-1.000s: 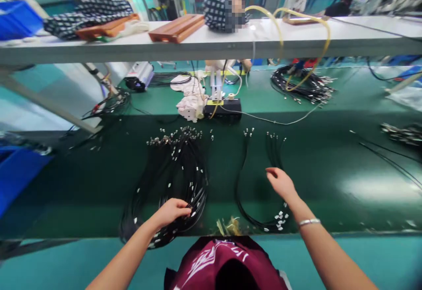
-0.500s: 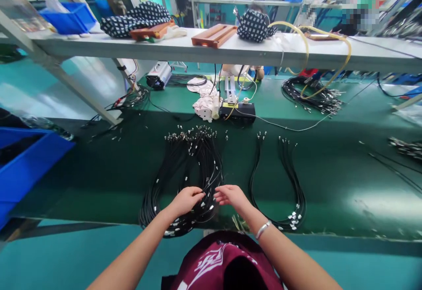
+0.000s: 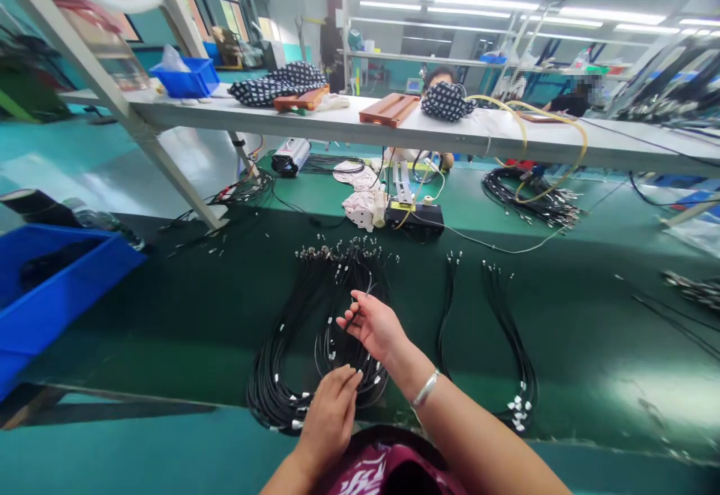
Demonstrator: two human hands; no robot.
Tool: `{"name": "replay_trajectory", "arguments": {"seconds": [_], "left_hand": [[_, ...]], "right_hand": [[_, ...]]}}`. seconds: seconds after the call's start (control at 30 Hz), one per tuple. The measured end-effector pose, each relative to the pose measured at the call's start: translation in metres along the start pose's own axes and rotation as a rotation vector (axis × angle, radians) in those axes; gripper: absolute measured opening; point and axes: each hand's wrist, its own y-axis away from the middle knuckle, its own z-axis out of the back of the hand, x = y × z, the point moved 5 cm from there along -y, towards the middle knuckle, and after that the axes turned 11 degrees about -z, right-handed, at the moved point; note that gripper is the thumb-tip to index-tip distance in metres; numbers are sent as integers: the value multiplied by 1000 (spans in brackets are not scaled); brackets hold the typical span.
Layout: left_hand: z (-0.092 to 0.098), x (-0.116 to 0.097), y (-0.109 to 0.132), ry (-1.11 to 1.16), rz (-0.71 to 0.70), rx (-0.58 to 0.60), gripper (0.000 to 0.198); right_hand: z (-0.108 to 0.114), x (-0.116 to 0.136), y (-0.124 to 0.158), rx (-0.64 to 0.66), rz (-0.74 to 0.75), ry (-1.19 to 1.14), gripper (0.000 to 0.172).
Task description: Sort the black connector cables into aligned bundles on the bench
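My right hand (image 3: pixel 374 324) is raised over a large looped bundle of black cables (image 3: pixel 262 386), its fingers curled round a thin black cable (image 3: pixel 352 320). Thin loose wire ends stick out above those fingers. Lower down, at the near side of the bundle, my left hand (image 3: pixel 331 409) has its fingers pressed together. A small white spot shows at its fingertips, but what it grips is hidden. Metal terminals crowd the bundle's far end, and white tags dot the cables. To the right lies a smaller loop of black cables (image 3: pixel 514 345) with white tags at its bend.
A blue bin (image 3: pixel 73 296) stands at the left. Behind the bundle are a black box (image 3: pixel 421 219), a pinkish cloth (image 3: pixel 360 206) and another cable coil (image 3: pixel 506 191). A white shelf (image 3: pixel 315 129) spans the bench. A person sits across from me.
My right hand has risen and moved slightly left, now with a cable in it. My left hand has drawn down towards me. The view has tilted up.
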Motion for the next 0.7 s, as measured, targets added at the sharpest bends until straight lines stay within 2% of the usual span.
{"name": "replay_trajectory", "arguments": {"seconds": [0.07, 0.13, 0.27, 0.3, 0.37, 0.43, 0.5, 0.57, 0.63, 0.7], "left_hand": [[-8, 15, 5, 41, 62, 51, 26], [-9, 26, 5, 49, 100, 55, 23], [-3, 28, 0, 138, 226, -29, 22], [-1, 25, -4, 229, 302, -81, 25], [0, 14, -15, 564, 477, -193, 40], [-3, -1, -37, 996, 611, -284, 54], [0, -11, -70, 1267, 652, -347, 55], [8, -6, -104, 1312, 660, -395, 43], [17, 10, -131, 1278, 696, -396, 29], [24, 28, -147, 1234, 730, -370, 24]], "right_hand": [[-24, 11, 22, 105, 67, 25, 18], [-46, 28, 49, 202, 200, 106, 21], [-73, 71, 98, 337, 456, 117, 21], [-75, 79, 107, 348, 496, 91, 21], [-75, 86, 121, 354, 537, 37, 20], [-69, 77, 131, 349, 525, -11, 18], [-55, 53, 137, 329, 457, -39, 16], [-33, 24, 138, 316, 354, -27, 17], [-6, 2, 134, 328, 251, 38, 25], [28, 0, 121, 230, 182, 57, 36]]}}
